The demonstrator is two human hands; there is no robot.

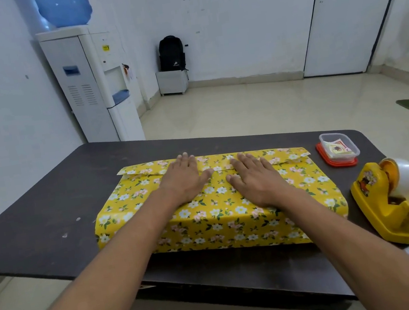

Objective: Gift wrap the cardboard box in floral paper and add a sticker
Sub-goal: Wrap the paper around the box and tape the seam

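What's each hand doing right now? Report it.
Left hand: open, pressing flat on the floral paper.
Right hand: open, pressing flat on the same paper.

Dark brown table (46, 205), rounded corners, top scuffed, a few pale specks on the left side. Three items on it. Centre: a box shape covered in yellow floral paper (220, 213), long side running left-right, a paper seam across the top near the far edge, ends not folded in. Far right corner: small clear plastic container (340, 147) sitting on a red lid, printed bits inside, too small to read. Right near side: yellow tape dispenser (391, 206) with a roll of clear tape, just beside the paper's right end.
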